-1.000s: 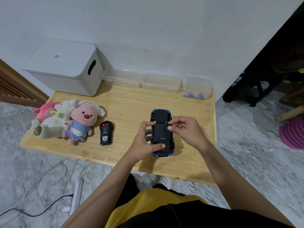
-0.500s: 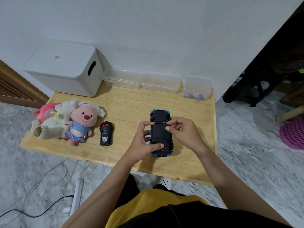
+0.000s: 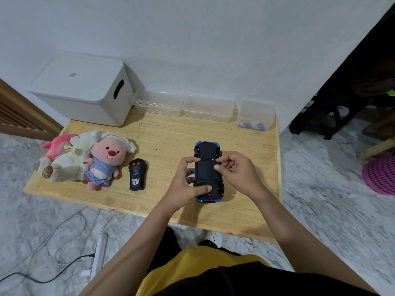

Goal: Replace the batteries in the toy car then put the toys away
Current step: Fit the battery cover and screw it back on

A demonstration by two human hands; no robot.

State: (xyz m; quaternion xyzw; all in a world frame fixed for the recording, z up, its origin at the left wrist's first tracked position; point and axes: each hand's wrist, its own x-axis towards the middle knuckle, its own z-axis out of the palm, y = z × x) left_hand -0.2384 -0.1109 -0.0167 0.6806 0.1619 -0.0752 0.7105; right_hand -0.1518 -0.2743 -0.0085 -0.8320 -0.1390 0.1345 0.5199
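Bare light wooden tabletop [image 3: 166, 135] lies open between the black remote control [image 3: 137, 174], upturned blue toy car [image 3: 208, 171] and three clear plastic boxes [image 3: 206, 107] along the wall.

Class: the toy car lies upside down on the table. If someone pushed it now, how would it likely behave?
The toy car would probably slide, not roll, since its wheels face up. Its hard plastic shell looks stiff and fairly light. Both hands grip it, so it likely stays put.

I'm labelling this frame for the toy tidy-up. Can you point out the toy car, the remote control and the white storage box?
toy car [image 3: 206, 170]: head view, on its black underside between the hands.
remote control [image 3: 136, 177]: head view, on its black body below the red buttons.
white storage box [image 3: 77, 82]: head view, on its lid.
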